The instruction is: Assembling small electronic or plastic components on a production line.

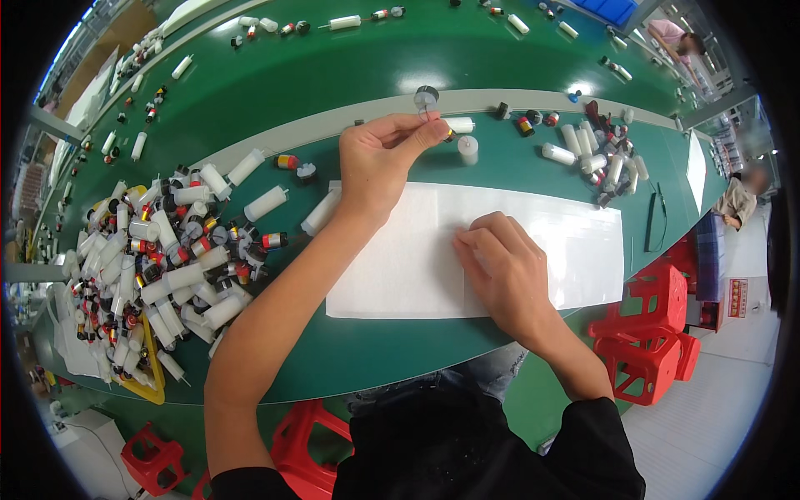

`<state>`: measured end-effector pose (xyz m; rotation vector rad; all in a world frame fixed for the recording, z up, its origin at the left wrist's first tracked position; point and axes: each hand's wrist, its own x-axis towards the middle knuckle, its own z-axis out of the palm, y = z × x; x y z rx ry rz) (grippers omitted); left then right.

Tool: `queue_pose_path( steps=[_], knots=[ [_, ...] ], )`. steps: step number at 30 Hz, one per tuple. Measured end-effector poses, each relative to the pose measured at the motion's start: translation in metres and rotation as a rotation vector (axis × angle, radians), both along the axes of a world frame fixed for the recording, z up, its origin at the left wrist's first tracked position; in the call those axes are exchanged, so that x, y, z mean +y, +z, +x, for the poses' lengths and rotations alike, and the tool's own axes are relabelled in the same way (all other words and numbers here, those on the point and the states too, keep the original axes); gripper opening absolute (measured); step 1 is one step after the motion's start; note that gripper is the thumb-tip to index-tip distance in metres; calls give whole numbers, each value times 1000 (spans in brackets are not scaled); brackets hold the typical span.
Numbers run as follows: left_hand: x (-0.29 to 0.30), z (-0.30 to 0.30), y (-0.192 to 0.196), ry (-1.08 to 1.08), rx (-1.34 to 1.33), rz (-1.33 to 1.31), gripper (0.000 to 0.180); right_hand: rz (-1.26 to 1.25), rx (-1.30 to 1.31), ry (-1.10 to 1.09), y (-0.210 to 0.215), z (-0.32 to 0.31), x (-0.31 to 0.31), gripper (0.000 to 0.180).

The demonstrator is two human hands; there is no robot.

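Note:
My left hand (375,162) is raised over the far edge of a white sheet (392,258). Its thumb and forefinger pinch a small black-capped part (427,98) with a translucent collar and what looks like a thin wire. Just beyond the sheet, next to those fingertips, a white cylinder (468,151) stands upright and another white cylinder (460,125) lies on its side. Over the middle of the sheet is my right hand (504,262), fingers curled and thumb pressed to them; whatever they may hold is too small to see.
At left, a big heap of white cylinders (179,283) with black, red and yellow ends spills around a yellow-rimmed tray (152,358). A smaller pile (596,158) lies at far right beside tweezers (658,212). Loose parts dot the green belt (325,71) beyond. Red stools (646,333) stand right.

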<state>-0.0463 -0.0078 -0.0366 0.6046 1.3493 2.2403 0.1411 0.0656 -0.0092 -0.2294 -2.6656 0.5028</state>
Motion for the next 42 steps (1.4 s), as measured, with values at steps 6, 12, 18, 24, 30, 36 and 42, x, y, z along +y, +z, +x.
queue_pose_path(
  steps=[6,12,18,24,30,36,42],
  knots=[
    [0,-1,2,-37,4,-21,23,-452,-24,-92,6,-4,8,8],
    [0,-1,2,-38,-68,11,23,-1005,299,-87,15,-5,25,12],
    [-4,-1,3,-118,-126,67,23,-479,178,113,47,-31,55,11],
    [-1,-3,-2,-161,-160,106,20,-427,124,170,53,-66,64,10],
    [-4,-2,-1,-157,-206,100,17,-431,200,143,44,-77,56,10],
    [0,-2,1,-172,-152,18,33,-458,285,103,37,-78,56,9],
    [-1,6,3,-163,10,-52,35,-823,101,64,30,-72,70,37]
  ],
)
